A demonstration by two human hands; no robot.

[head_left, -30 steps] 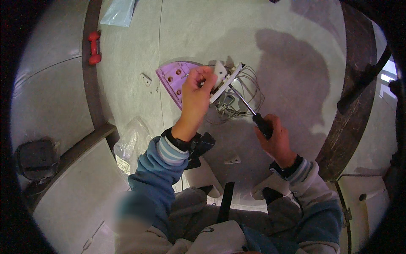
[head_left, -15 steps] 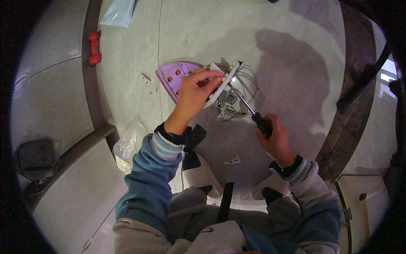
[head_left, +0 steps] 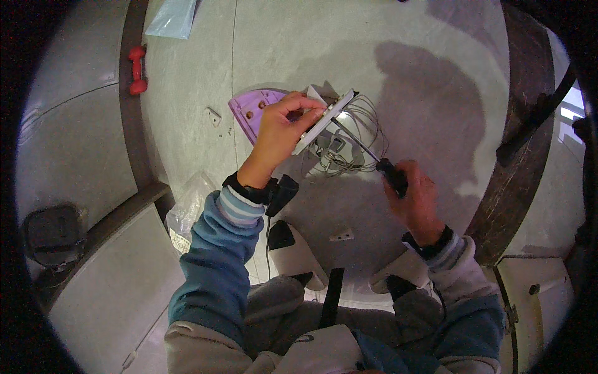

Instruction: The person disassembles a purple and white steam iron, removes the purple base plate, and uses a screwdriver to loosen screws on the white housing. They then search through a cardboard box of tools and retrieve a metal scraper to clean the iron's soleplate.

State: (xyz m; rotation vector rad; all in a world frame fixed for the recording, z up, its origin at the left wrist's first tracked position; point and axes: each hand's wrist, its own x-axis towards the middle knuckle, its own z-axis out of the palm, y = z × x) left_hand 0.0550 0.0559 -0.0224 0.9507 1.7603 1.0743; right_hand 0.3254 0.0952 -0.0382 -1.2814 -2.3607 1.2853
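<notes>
My left hand (head_left: 278, 128) is closed on a thin white panel (head_left: 337, 110), thumb and fingertips pinching it so that it stands tilted above the floor. My right hand (head_left: 421, 198) grips the black handle of a screwdriver (head_left: 391, 177). The screwdriver's metal shaft points up and left, and its tip reaches the panel's right face; the exact contact point is too small to make out. Partly hidden behind my left hand lies a purple plastic shell (head_left: 244, 111) with round brown holes. Under the panel and the shaft is a loose coil of grey cable (head_left: 369, 115).
Small white pieces lie on the floor, one left of the shell (head_left: 213, 116) and another between my feet (head_left: 341, 235). Left of my arm is a clear plastic bag (head_left: 187, 212). A red dumbbell (head_left: 137, 70) and a bluish bag (head_left: 172, 19) lie farther off.
The panel has turned to a more edge-on view and shifted slightly left with my left hand. My right hand has moved slightly right, still holding the screwdriver.
</notes>
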